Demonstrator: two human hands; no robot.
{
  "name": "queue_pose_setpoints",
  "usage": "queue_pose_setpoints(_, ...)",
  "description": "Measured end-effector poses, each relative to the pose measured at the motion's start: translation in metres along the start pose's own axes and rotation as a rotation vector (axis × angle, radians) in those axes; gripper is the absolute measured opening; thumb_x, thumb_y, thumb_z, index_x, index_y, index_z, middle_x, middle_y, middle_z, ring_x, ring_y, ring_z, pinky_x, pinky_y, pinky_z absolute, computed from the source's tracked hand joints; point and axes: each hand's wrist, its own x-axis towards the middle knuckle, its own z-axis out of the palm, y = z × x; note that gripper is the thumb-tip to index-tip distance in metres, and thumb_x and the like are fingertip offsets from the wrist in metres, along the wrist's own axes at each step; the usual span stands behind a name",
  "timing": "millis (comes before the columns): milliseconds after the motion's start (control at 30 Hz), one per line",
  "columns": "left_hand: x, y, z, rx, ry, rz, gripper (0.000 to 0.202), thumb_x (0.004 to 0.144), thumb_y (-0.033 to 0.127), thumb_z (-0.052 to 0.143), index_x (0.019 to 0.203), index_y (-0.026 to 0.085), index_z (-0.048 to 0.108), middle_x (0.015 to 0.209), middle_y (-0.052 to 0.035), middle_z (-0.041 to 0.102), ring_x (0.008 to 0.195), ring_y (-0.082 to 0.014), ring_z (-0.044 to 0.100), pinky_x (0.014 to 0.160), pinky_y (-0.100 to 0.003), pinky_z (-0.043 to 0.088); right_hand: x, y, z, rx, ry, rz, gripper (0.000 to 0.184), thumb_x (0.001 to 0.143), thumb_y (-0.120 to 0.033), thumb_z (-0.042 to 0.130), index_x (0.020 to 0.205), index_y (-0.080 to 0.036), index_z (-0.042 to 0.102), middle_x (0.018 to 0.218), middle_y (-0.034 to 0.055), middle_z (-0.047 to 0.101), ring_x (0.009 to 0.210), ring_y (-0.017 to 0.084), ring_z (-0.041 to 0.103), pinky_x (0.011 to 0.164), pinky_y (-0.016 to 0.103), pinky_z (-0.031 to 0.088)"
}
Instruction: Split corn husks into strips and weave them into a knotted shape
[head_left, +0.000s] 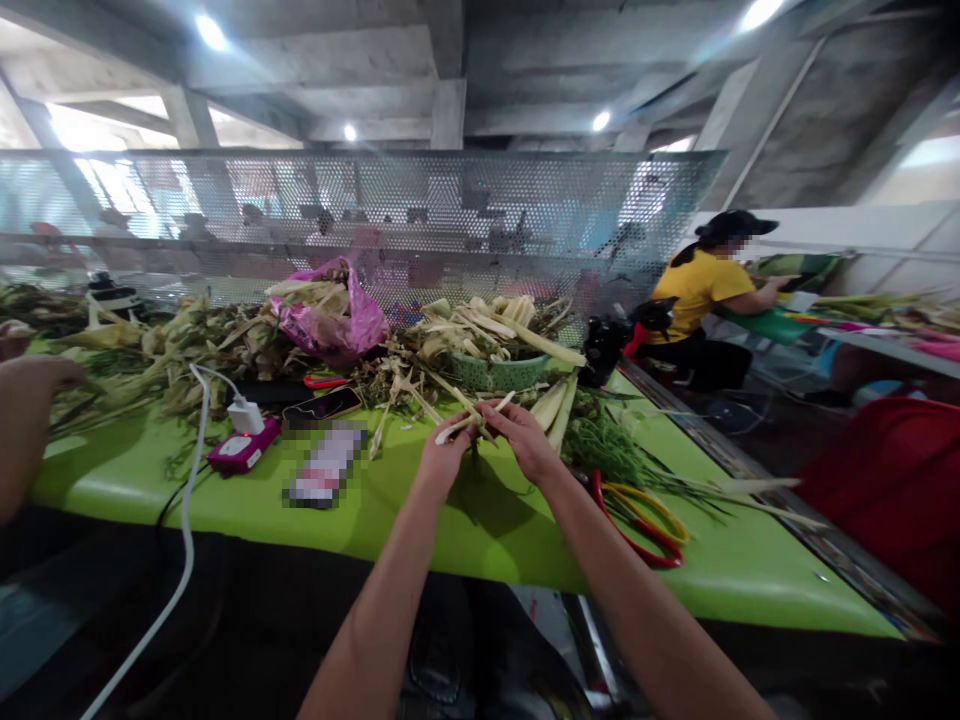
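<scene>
My left hand point(447, 447) and my right hand point(523, 436) are close together above the green table, both closed on thin pale plant stalks point(460, 426). Their pieces cross between my fingers, with one pale end sticking out beyond the right fingertips. Just behind my hands, a green basket point(501, 373) is heaped with pale cut stalks and dry leaves. Broad pale green leaf stalks point(556, 405) lean beside it on the right. A red loop point(634, 535) and a yellow loop point(651, 505), like large scissor handles, lie right of my right hand.
A phone point(328, 466), a dark phone point(322, 406) and a purple power strip point(244, 447) with a white cable lie left. Behind are dried plants point(187, 340) and a pink bag point(337, 315). Another person's arm point(30, 415) is at far left; a person in yellow point(697, 290) sits right.
</scene>
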Motion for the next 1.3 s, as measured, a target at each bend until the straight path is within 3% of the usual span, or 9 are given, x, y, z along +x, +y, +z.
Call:
queue_pose_setpoints(200, -0.002, 0.006, -0.001, -0.080, 0.009, -0.086, 0.033, 0.063, 0.037, 0.075, 0.087, 0.017, 0.066, 0.081, -0.0020, 0.067, 0.076, -0.0134, 0.059, 0.076, -0.027, 0.044, 0.001, -0.005, -0.004, -0.125, 0.044, -0.075, 0.031, 0.063, -0.044, 0.074, 0.079, -0.019, 0.066, 0.072, 0.0008, 0.061, 0.067, 0.015, 0.050, 0.061, 0.027, 0.040)
queue_pose_setpoints(400, -0.008, 0.008, 0.000, -0.061, -0.181, -0.038, 0.035, 0.065, 0.040, 0.074, 0.087, 0.016, 0.061, 0.079, -0.0014, 0.062, 0.072, -0.0106, 0.055, 0.073, -0.024, 0.043, 0.005, 0.004, -0.008, -0.178, 0.089, -0.101, 0.031, 0.065, -0.047, 0.073, 0.072, -0.018, 0.063, 0.063, -0.0014, 0.057, 0.059, 0.013, 0.046, 0.057, 0.027, 0.037)
queue_pose_setpoints(667, -0.004, 0.008, -0.001, 0.053, -0.262, -0.046, 0.030, 0.067, 0.040, 0.072, 0.077, 0.016, 0.058, 0.067, 0.0011, 0.056, 0.063, -0.0091, 0.051, 0.062, -0.021, 0.039, 0.007, 0.004, -0.006, -0.210, 0.166, -0.119, 0.033, 0.066, -0.050, 0.070, 0.065, -0.019, 0.059, 0.058, -0.0025, 0.051, 0.055, 0.012, 0.042, 0.055, 0.027, 0.035)
queue_pose_setpoints(800, -0.004, 0.007, -0.003, -0.009, -0.209, -0.044, 0.033, 0.065, 0.041, 0.072, 0.082, 0.017, 0.057, 0.071, 0.0006, 0.059, 0.066, -0.0097, 0.054, 0.064, -0.021, 0.040, 0.005, 0.002, -0.006, -0.224, 0.117, -0.088, 0.036, 0.067, -0.053, 0.069, 0.066, -0.019, 0.058, 0.061, -0.0020, 0.054, 0.054, 0.011, 0.043, 0.053, 0.026, 0.036)
queue_pose_setpoints(900, -0.003, 0.006, -0.004, -0.064, -0.110, -0.050, 0.036, 0.064, 0.042, 0.073, 0.085, 0.018, 0.055, 0.074, 0.0007, 0.061, 0.065, -0.0093, 0.054, 0.062, -0.021, 0.041, 0.004, 0.002, -0.006, -0.189, 0.011, -0.052, 0.039, 0.074, -0.056, 0.062, 0.066, -0.018, 0.058, 0.061, -0.0010, 0.054, 0.052, 0.011, 0.043, 0.052, 0.026, 0.036)
queue_pose_setpoints(1000, -0.002, 0.007, -0.005, -0.092, -0.055, -0.065, 0.037, 0.063, 0.040, 0.074, 0.086, 0.018, 0.055, 0.072, 0.0018, 0.060, 0.060, -0.0080, 0.052, 0.059, -0.021, 0.040, 0.003, 0.004, -0.005, -0.253, -0.087, -0.047, 0.037, 0.071, -0.054, 0.065, 0.065, -0.018, 0.058, 0.060, -0.0012, 0.054, 0.055, 0.011, 0.046, 0.052, 0.026, 0.038)
queue_pose_setpoints(1100, -0.003, 0.008, -0.005, -0.139, -0.052, -0.104, 0.038, 0.061, 0.039, 0.075, 0.086, 0.018, 0.055, 0.069, 0.0025, 0.058, 0.058, -0.0080, 0.051, 0.057, -0.021, 0.038, 0.004, 0.005, -0.003, -0.313, -0.122, -0.074, 0.033, 0.067, -0.049, 0.070, 0.064, -0.019, 0.058, 0.061, -0.0019, 0.053, 0.057, 0.012, 0.047, 0.053, 0.025, 0.039)
queue_pose_setpoints(1300, -0.002, 0.010, -0.004, -0.166, 0.028, -0.126, 0.032, 0.060, 0.037, 0.074, 0.074, 0.015, 0.055, 0.059, 0.0034, 0.053, 0.053, -0.0075, 0.047, 0.054, -0.022, 0.038, 0.007, 0.010, -0.007, -0.372, -0.140, -0.140, 0.027, 0.075, -0.045, 0.065, 0.069, -0.019, 0.058, 0.061, -0.0035, 0.049, 0.057, 0.012, 0.045, 0.054, 0.025, 0.038)
